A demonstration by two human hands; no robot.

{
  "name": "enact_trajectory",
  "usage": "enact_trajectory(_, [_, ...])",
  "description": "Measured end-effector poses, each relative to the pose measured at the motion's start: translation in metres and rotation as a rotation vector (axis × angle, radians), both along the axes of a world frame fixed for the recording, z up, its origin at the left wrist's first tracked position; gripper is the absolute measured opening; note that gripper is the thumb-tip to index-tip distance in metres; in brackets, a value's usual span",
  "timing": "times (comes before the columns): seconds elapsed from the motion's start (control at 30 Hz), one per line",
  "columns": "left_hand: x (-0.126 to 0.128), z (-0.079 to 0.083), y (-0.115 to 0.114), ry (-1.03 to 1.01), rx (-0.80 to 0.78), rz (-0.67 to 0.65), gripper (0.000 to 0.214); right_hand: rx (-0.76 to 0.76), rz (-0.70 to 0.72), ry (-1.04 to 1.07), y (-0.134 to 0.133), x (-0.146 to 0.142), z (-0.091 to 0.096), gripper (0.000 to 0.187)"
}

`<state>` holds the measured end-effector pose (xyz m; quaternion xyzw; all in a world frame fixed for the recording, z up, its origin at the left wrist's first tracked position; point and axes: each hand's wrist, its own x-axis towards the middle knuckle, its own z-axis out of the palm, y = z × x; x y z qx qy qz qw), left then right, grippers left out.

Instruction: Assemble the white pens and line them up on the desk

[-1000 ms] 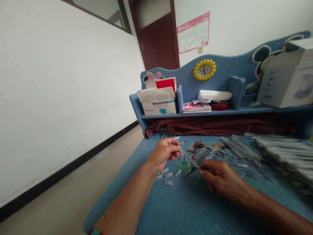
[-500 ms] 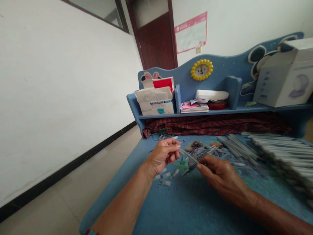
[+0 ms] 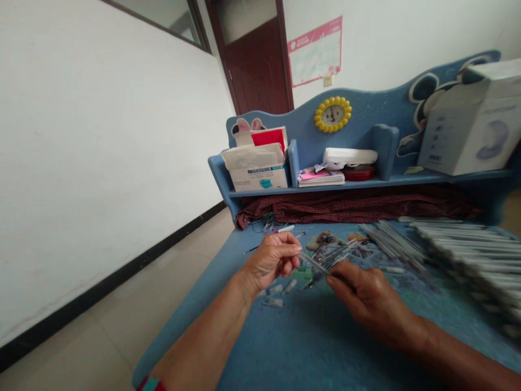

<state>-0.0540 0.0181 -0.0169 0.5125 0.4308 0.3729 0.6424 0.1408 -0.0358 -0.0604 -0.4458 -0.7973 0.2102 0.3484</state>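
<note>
A slim, translucent pen (image 3: 315,264) slants between my two hands over the desk. My left hand (image 3: 277,258) pinches its upper left end between thumb and fingertips. Around its lower right end my right hand (image 3: 362,288) is closed, hiding that end. Behind the pen lies a loose pile of thin dark pen refills (image 3: 334,259). Several small clear pen caps (image 3: 273,302) are scattered below my left hand.
Clear pen barrels (image 3: 393,241) lie behind my right hand, and a large stack of pens (image 3: 468,255) fills the right side of the blue desk (image 3: 285,353). A checked cloth (image 3: 354,205) runs beneath the shelf, which holds a mask box (image 3: 260,178) and a white carton (image 3: 468,125).
Both hands keep their hold on the pen, nearly in the same place. The whole view has shifted slightly, with the background moving a little left and up.
</note>
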Motion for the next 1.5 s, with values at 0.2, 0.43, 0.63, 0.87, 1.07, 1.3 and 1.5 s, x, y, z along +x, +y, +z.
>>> enact_trajectory(0.2, [0.002,-0.004,0.002,0.035,0.019,0.0,0.016,0.049,-0.013,-0.104,0.005,0.003,0.003,0.022])
enact_trajectory(0.43, [0.01,-0.003,0.003,0.074,0.104,0.057,0.018,0.086,-0.092,-0.253,0.012,0.005,0.016,0.02])
enact_trajectory(0.63, [0.015,-0.004,0.003,0.262,0.204,-0.078,0.027,0.167,-0.08,-0.376,0.016,0.017,0.03,0.017])
enact_trajectory(0.87, [0.004,0.004,0.01,0.87,0.47,-0.065,0.034,0.165,-0.033,-0.517,0.012,0.109,0.066,0.019])
enact_trajectory(1.07, [-0.004,0.009,0.015,1.076,0.508,-0.16,0.034,0.063,-0.197,-0.597,0.005,0.209,0.066,0.022])
enact_trajectory(1.3, [-0.006,0.011,0.018,1.159,0.481,-0.249,0.037,-0.002,-0.196,-0.632,0.013,0.266,0.041,0.026])
enact_trajectory(1.5, [-0.012,0.009,0.021,1.078,0.469,-0.253,0.028,0.001,-0.381,-0.639,0.008,0.259,0.034,0.022])
